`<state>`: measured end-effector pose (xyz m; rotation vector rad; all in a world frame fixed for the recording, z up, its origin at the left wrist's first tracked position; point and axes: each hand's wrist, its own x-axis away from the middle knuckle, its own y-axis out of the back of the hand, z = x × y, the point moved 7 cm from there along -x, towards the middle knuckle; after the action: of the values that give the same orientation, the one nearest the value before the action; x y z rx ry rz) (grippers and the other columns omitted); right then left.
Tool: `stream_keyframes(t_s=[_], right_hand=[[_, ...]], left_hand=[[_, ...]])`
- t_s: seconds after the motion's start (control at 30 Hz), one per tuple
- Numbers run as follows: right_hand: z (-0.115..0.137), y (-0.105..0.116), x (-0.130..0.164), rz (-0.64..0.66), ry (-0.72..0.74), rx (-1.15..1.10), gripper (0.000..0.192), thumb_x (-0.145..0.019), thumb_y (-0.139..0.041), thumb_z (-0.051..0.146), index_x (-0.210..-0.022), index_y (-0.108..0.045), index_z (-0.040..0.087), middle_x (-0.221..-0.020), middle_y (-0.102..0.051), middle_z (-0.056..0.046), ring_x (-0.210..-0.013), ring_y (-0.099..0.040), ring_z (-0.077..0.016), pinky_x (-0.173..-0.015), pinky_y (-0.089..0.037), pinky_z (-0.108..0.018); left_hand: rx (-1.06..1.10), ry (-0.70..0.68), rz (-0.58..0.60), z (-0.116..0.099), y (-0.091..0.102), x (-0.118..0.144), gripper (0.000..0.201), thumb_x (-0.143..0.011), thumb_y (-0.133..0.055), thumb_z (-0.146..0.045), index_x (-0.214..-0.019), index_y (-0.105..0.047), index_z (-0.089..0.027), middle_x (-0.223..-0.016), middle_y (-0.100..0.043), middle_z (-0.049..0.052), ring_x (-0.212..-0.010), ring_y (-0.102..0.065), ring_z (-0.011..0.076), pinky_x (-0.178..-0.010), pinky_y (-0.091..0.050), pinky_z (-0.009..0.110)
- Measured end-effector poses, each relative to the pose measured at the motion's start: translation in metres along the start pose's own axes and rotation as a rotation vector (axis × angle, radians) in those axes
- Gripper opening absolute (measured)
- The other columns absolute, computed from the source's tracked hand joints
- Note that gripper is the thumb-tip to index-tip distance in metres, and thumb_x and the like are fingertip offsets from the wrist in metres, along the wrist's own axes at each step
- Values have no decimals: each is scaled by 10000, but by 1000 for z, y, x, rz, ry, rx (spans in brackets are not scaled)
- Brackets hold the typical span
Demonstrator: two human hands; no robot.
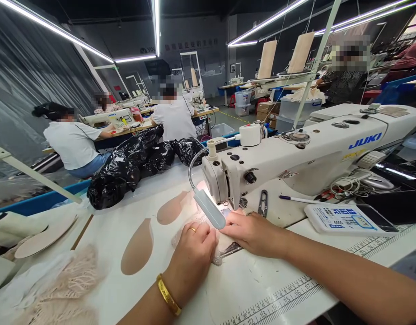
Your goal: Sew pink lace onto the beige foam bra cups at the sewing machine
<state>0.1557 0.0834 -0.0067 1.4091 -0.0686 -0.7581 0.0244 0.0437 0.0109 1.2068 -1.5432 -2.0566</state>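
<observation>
My left hand [197, 248], a ring and gold bangle on it, has its fingers curled down on sheer pale lace fabric [217, 259]. Close to the needle area of the white sewing machine [296, 153], my right hand [250, 231] pinches the same fabric, its fingertips partly covered. A grey lamp head [209, 208] on a bendable neck hangs over the work and hides the needle and part of the lace. Left of my hands lie two beige teardrop-shaped pieces [137, 248], the farther one [172, 208] linked to the lace side.
Black plastic bags [121, 164] sit behind the table. At right are thread snips [263, 203], a pen [297, 199] and a phone [350, 219]. Beige lace [65, 289] is heaped at front left. A printed ruler [278, 298] runs along the edge. Several people work farther back.
</observation>
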Motion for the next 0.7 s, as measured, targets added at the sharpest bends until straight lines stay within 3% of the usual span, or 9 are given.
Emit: stream_keyframes(t_s=[0.17,0.4,0.57,0.7], right_hand=[[2,0,-2,5,-7,13,268,-933,-511,45,-1017,-702,213,-831,-575,-27,-701,-398,-166,-573,-240,-268],[1,-1,-4,6,-33,25,238,-918,-502,43,-964,-683,190,-828,-554,-34,-732,-409,-174,-577,-257,-265],[1,-2,-3,7,-45,53,213,-882,-515,28,-900,-653,189,-823,-546,-30,-731,-411,-174,-577,-266,-276],[0,-4,2,-15,-41,75,197,-849,-498,20,-827,-607,183,-808,-540,-30,-736,-431,-178,-584,-278,-287]], left_hand=[[9,-4,-60,-4,0,-1,185,-1011,-474,-103,-969,-646,-158,-795,-599,43,-727,-524,223,-733,-498,387],[38,10,-67,-3,-1,0,239,-1006,-448,-89,-849,-598,-189,-791,-632,40,-693,-522,212,-695,-481,376],[62,-2,-83,-2,-1,-1,220,-1009,-443,-101,-980,-644,-185,-768,-625,32,-677,-520,206,-692,-491,371],[159,-98,-94,4,-2,-7,191,-1011,-476,-123,-989,-654,-190,-823,-674,43,-743,-590,214,-746,-516,385]])
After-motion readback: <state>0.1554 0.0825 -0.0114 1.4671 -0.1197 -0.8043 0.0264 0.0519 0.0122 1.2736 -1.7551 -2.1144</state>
